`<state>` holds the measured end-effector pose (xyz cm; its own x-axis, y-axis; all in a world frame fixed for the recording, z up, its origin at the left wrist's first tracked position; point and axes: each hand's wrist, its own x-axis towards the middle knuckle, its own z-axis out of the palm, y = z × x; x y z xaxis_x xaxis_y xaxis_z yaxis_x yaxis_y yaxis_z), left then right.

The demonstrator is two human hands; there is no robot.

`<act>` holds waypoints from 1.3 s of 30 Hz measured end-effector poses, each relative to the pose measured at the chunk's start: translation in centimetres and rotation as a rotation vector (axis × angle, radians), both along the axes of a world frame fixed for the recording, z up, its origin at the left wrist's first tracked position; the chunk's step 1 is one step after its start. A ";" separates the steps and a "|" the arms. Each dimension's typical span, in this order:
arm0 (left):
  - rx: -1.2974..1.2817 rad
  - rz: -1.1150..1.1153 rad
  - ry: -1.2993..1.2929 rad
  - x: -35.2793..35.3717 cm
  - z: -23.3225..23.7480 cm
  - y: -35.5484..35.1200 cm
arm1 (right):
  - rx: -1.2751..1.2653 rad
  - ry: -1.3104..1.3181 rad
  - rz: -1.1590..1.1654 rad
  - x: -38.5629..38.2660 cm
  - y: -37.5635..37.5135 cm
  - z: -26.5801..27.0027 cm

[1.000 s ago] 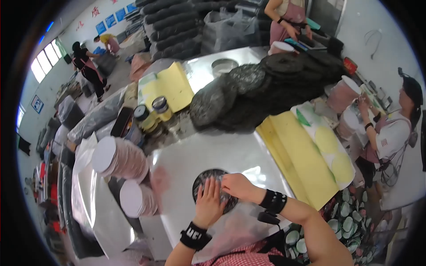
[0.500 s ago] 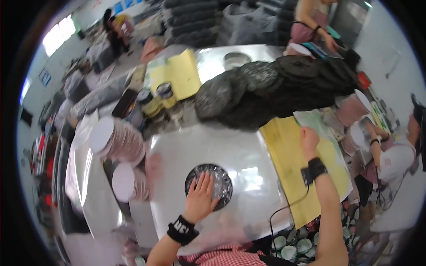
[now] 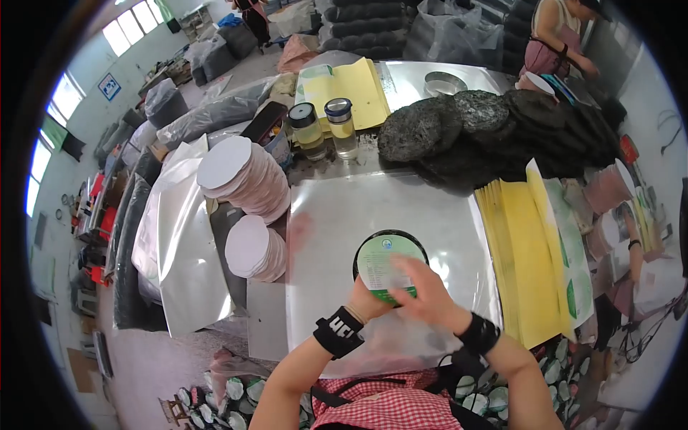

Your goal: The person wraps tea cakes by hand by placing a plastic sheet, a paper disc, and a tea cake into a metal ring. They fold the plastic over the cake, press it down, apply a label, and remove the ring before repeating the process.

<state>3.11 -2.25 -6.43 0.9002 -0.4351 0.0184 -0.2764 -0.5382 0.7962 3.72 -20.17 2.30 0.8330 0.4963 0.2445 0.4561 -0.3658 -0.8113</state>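
Bends over a thin round paper label point(image 3: 383, 265), pale green with fine print and a darker green band along its near edge, lying flat on a dark pressed disc point(image 3: 390, 233) of which only a narrow black rim shows. Keeps both near the middle of a glossy, creased silver sheet point(image 3: 344, 208) that mirrors the light. Lays the right hand point(image 3: 428, 290) over the label's near right part, fingers stretched out and loose, gripping nothing, smeared by motion blur. Tucks the left hand point(image 3: 367, 302) against the disc's near left edge, largely under the right one; cannot tell whether its fingers clasp the rim or merely touch it. Wears a black band on each wrist. Beside the sheet on the left, two slanting stacks of white paper rounds point(image 3: 240, 172), smooth and pinkish at the edges. On the right, a fanned pile of matte yellow sheets point(image 3: 519, 244), the outermost printed with green circles. Beyond the sheet, a heap of rough, black, lumpy pressed cakes point(image 3: 487, 118) and two clear glass jars point(image 3: 326, 129) with dark lids and yellowish contents. At the top right, a co-worker point(image 3: 555, 32) cut off by the rim of the view. Lower corners too warped and dark to read.
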 end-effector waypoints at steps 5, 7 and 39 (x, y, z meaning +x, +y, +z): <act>-0.048 0.083 -0.101 -0.2 4.0 2.2 | -0.118 -0.040 0.019 3.6 2.2 -6.4; -0.238 0.227 -0.223 -0.9 3.4 4.8 | -0.313 -0.163 0.059 3.0 2.6 -5.1; 0.006 0.515 -0.180 -15.9 4.1 15.0 | -0.200 -0.280 0.167 -8.3 0.6 -4.0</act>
